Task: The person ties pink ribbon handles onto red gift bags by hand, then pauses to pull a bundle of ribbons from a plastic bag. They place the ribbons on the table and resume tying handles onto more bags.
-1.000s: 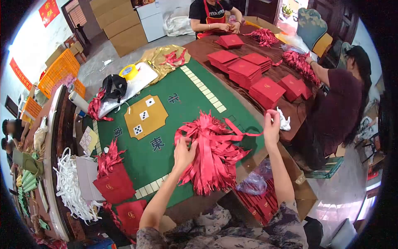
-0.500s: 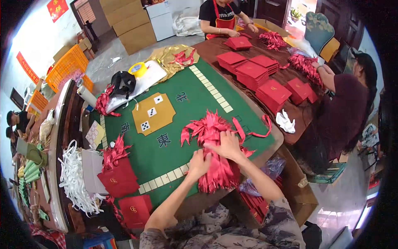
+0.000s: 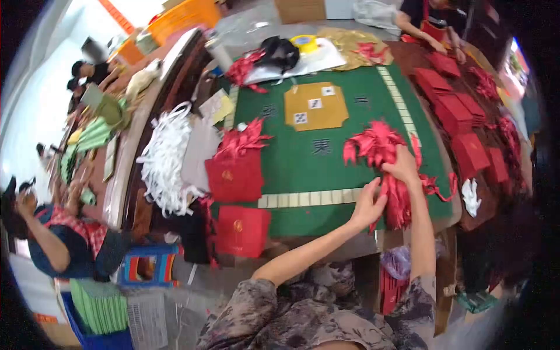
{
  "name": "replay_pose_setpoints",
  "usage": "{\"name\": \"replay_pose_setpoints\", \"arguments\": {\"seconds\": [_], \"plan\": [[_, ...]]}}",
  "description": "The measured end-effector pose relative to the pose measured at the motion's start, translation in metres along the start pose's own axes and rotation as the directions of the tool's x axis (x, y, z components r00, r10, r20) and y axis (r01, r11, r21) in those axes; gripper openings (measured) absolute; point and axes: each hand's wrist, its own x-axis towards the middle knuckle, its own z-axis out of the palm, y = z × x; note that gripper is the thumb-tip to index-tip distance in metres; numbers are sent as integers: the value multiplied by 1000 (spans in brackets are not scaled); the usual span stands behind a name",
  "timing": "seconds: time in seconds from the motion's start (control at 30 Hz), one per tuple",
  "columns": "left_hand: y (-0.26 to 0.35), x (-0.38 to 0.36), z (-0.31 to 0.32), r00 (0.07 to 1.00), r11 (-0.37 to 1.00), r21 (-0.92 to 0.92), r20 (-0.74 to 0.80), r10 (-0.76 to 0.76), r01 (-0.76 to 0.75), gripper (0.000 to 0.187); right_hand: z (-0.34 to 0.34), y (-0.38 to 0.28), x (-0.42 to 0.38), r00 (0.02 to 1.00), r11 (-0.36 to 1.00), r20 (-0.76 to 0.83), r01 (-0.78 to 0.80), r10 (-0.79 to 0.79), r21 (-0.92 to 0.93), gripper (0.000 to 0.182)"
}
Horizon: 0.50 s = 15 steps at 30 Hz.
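- Now I am seeing both hands down on the pile of red ribbons (image 3: 379,157), which is lying on the green table mat (image 3: 291,169) near its right-hand front corner; a second ago the right hand was lifted clear, drawing one strand up and out to the side.
- That strand is no longer being held aloft: a loose loop (image 3: 443,189) is trailing over the mat's right edge, apart from either hand.
- My right hand (image 3: 402,168) is pressing on top of the pile, fingers curled into the ribbons; I am reading it as closed on a bunch of them, though the blur is hiding the fingertips.
- My left hand (image 3: 368,205) is cupping the near side of the pile with fingers fairly spread, touching the ribbons; I cannot tell whether it is actually pinching any.
- The view is swinging hard to the left, so the head is turning while the hands are staying on the pile.
- I am judging that the hands are gathering or sorting the bundle rather than pulling a single ribbon free.
- Red paper bags (image 3: 236,175) are lying further left on the mat, well apart from the hands, with a heap of white cords (image 3: 166,157) beside them.
- Other people are working at the far side and at the left edge.
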Motion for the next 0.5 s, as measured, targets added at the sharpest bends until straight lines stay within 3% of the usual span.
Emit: {"name": "replay_pose_setpoints", "arguments": {"seconds": [0.07,0.17,0.23,0.3,0.37,0.4,0.43,0.5], "plan": [[5,-23,-32,985,969,180,-4,174,-171,56,-1,-6,-8,999,997,-42,-37,34,-72,67],[38,-64,-94,986,976,144,-1,165,-163,47,-19,-25,-28,996,986,-58,-72,64,-147,70],[58,-92,-140,989,976,181,-61,137,-124,42,-22,-31,-43,938,976,-346,-73,-3,-205,69],[54,-120,-189,954,961,235,-222,200,-147,41,-32,-53,-56,932,981,-359,-109,45,-161,61],[53,-148,-239,886,920,368,-370,280,-137,42,-37,-78,-82,853,990,-509,56,-113,-125,53],[53,-162,-260,850,901,425,-442,286,-82,41,-33,-94,-93,845,993,-523,76,-109,-85,46],[52,-176,-279,809,879,477,-508,297,-23,41,-38,-117,-107,880,982,-459,174,-121,74,42],[44,-202,-309,756,792,603,-563,335,98,38,-24,-157,-135,929,952,-321,249,-183,178,32]]}}
